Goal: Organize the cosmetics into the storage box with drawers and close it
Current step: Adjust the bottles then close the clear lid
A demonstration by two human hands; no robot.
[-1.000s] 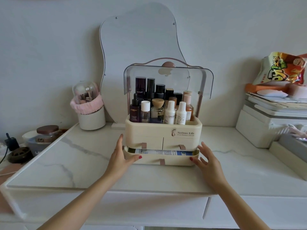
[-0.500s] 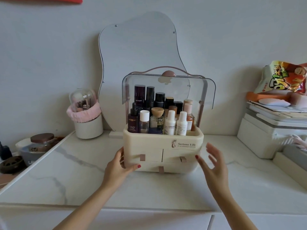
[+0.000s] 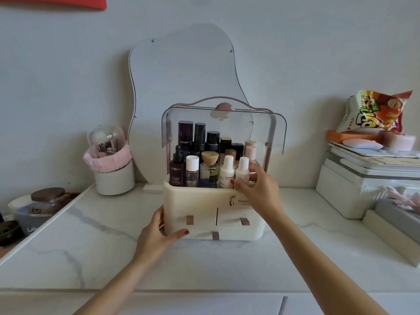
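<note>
- The cream storage box point(image 3: 193, 201) is seen standing on the marble tabletop point(image 3: 91, 251), in front of a wavy mirror point(image 3: 181, 76).
- All three drawers are pushed in flush; the bottom drawer point(image 3: 227, 235) is closed, with its brown pull tab at the centre.
- The clear lid point(image 3: 223, 123) is raised above the top compartment, so the box is not yet covered.
- Bottles are packed upright in the top compartment, among them a dark serum bottle point(image 3: 176, 169) at the front left and two small white bottles point(image 3: 227, 170) at the front right.
- The lower left corner of the box is held by the left hand point(image 3: 156, 237): the thumb is laid across the front face, while the fingers are wrapped round the left side.
- The right hand point(image 3: 259, 189) is placed at the box's upper right rim, its fingers curled around the rightmost small white bottle and its thumb tip against the bottle's front.
- A brush holder point(image 3: 112, 169) with a pink band is set to the left of the box, and a snack bag point(image 3: 372, 112) lies on stacked items at the right.
</note>
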